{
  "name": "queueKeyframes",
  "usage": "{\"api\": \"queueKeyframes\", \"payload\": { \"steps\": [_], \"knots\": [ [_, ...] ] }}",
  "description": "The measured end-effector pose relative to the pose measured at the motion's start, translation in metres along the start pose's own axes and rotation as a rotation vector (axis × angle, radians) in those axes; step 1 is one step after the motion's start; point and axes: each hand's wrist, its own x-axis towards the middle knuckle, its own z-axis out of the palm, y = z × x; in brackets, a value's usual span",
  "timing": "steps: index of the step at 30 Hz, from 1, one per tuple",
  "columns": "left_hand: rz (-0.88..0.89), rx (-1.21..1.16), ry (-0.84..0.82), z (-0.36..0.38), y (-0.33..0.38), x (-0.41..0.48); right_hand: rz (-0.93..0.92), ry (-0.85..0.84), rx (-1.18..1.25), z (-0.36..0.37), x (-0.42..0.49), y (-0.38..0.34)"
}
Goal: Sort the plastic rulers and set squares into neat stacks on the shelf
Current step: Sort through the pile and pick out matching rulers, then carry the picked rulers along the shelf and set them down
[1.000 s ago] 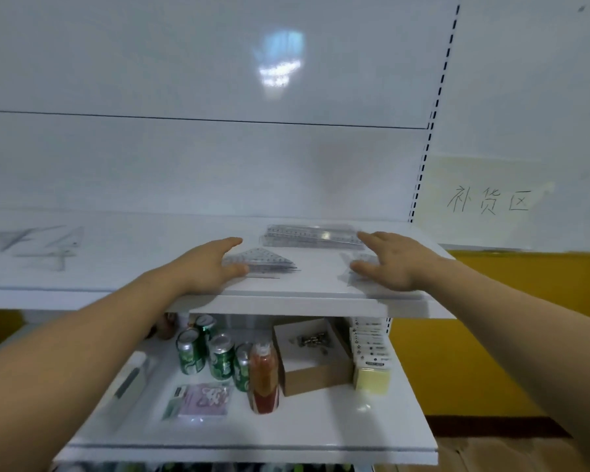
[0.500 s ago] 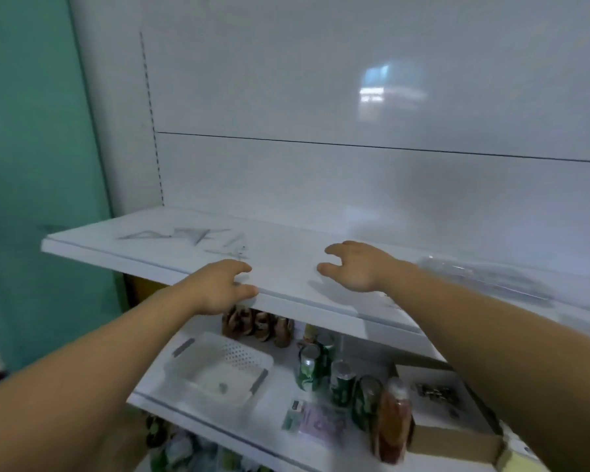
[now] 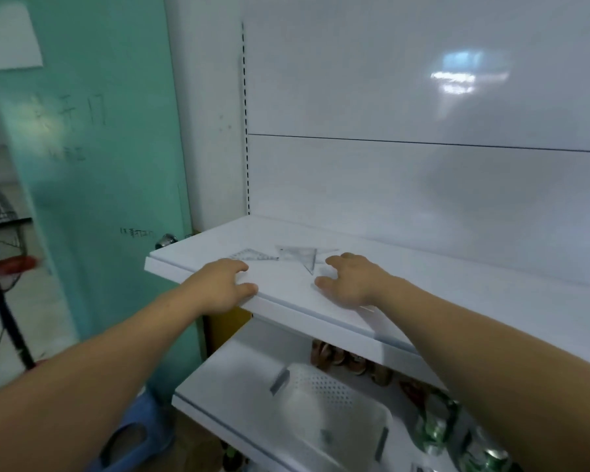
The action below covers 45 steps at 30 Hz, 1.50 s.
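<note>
Two clear plastic set squares lie flat near the left end of the white shelf [image 3: 457,287]. One set square [image 3: 251,256] is just beyond my left hand [image 3: 223,286]. The other set square [image 3: 300,256] lies between my hands, its point toward me. My left hand hovers at the shelf's front edge, fingers loosely curled, holding nothing. My right hand [image 3: 351,281] is on the shelf with fingers spread, right of the second set square, holding nothing. No straight rulers show in this view.
A green door [image 3: 92,165] stands left of the shelf unit. On the lower shelf sit a white perforated basket [image 3: 327,413], green cans [image 3: 436,427] and brown items at the back. A blue stool [image 3: 133,434] is on the floor below.
My view and both hands have swung left along the shelf, away from the sorted rulers at its right end. The hands now flank two loose set squares at the left end.
</note>
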Motion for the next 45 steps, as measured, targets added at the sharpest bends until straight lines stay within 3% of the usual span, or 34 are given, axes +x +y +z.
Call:
{"api": "queueKeyframes", "payload": {
  "steps": [7,10,16,20,26,33,38,45],
  "knots": [
    [-0.006,0.109,-0.082,0.007,-0.019,0.064,0.064,-0.001,-0.027,0.009,0.085,-0.008],
    [-0.003,0.209,-0.174,0.009,-0.026,0.079,-0.004,-0.059,-0.071,0.006,0.116,-0.011],
    [0.167,0.109,-0.128,-0.001,-0.049,0.065,-0.164,-0.076,0.085,-0.003,0.136,-0.028],
    [0.264,0.044,-0.114,-0.007,-0.074,0.055,-0.073,-0.083,0.169,0.000,0.134,-0.039],
    [0.366,0.003,-0.031,-0.014,-0.090,0.050,0.070,-0.025,0.055,0.003,0.113,-0.057],
    [0.355,-0.062,0.010,-0.011,-0.098,0.044,-0.057,0.061,0.024,0.023,0.089,-0.084],
    [0.301,-0.122,0.026,-0.014,-0.097,0.040,-0.016,0.097,0.036,0.020,0.087,-0.092],
    [0.243,-0.226,0.096,-0.017,-0.095,0.038,0.097,0.186,0.380,0.012,0.087,-0.087]
  ]
}}
